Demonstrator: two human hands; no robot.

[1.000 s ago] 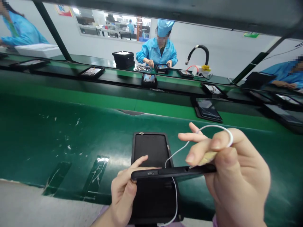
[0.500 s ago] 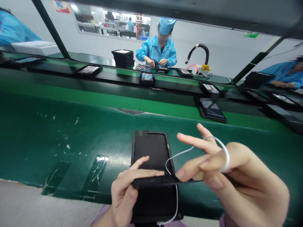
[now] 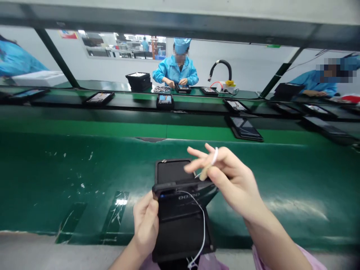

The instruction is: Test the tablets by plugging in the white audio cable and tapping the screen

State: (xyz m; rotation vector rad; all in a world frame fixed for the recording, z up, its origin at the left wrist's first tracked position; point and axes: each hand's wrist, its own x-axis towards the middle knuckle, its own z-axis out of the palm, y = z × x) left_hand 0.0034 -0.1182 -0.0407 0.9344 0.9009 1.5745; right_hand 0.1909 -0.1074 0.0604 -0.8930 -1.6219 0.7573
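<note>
I hold a black tablet [image 3: 180, 210] tilted up, its lit screen facing me with digits on it. My left hand [image 3: 146, 217] is closed on its left end, thumb in front. At the upper right corner, my right hand [image 3: 233, 180] has thumb and forefinger closed together on the tablet's edge; the exact contact is blurred. A pale cover sits on the forefinger. A white cord [image 3: 203, 221] loops over a right finger, and a length of it hangs in front of the tablet to my lap. Underneath lies a black tray [image 3: 182, 240], partly hidden by the tablet.
Beyond the green bench [image 3: 84, 180] runs a line with several trays, among them a dark-screened tablet [image 3: 244, 127]. A co-worker [image 3: 177, 71] in blue handles a tray opposite, beside stacked black trays [image 3: 138, 81]. Overhead crosses a grey shelf [image 3: 168, 24].
The tablet has tipped so its lit screen now shows. My right hand has moved up and left along its edge. My left fingers have drawn back from its top. The head view has shifted.
</note>
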